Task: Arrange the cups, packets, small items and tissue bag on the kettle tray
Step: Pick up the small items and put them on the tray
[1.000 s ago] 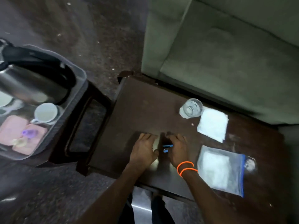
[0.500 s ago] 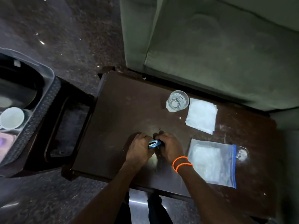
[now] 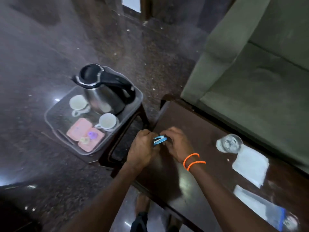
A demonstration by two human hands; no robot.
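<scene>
Sofa (image 3: pixel 250 77), upper right. Table (image 3: pixel 209 131) before it, carrying a glass (image 3: pixel 228 144), a tissue (image 3: pixel 250 166) and a zip bag (image 3: pixel 260 205). Tray (image 3: pixel 55 129) on a stand to the left, holding the kettle (image 3: pixel 103 92), two cups (image 3: pixel 77 102) (image 3: pixel 107 121) and pink packets (image 3: pixel 79 128). Left hand (image 3: pixel 142 148) and right hand (image 3: pixel 177 143), close together over the table's left end, jointly pinch a small blue item (image 3: pixel 160 139). It is probably light, rigid and easily dropped; best held by its long edges. The bag is likely limp: lift by the blue seal.
</scene>
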